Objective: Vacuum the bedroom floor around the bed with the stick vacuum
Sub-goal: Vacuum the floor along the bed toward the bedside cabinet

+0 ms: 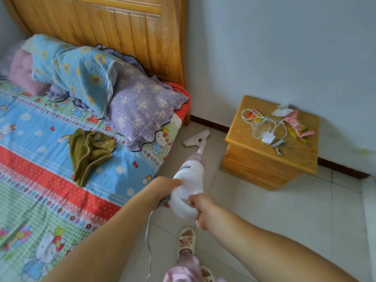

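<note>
The vacuum (190, 176) handle is grasped by the right hand (203, 210); the left hand (164, 188) seems curled against its body. The cord (149, 241) by the slipper (186, 240) could be stepped on, or the nightstand (270, 143) struck.

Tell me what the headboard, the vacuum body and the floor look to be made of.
Headboard: looks like varnished wood, with orange-yellow grooved panels and visible grain.
Vacuum body: probably smooth white plastic with a soft sheen and moulded curves.
Floor: seems to be pale glazed tile, judging by the straight grout lines and faint reflections.
</note>
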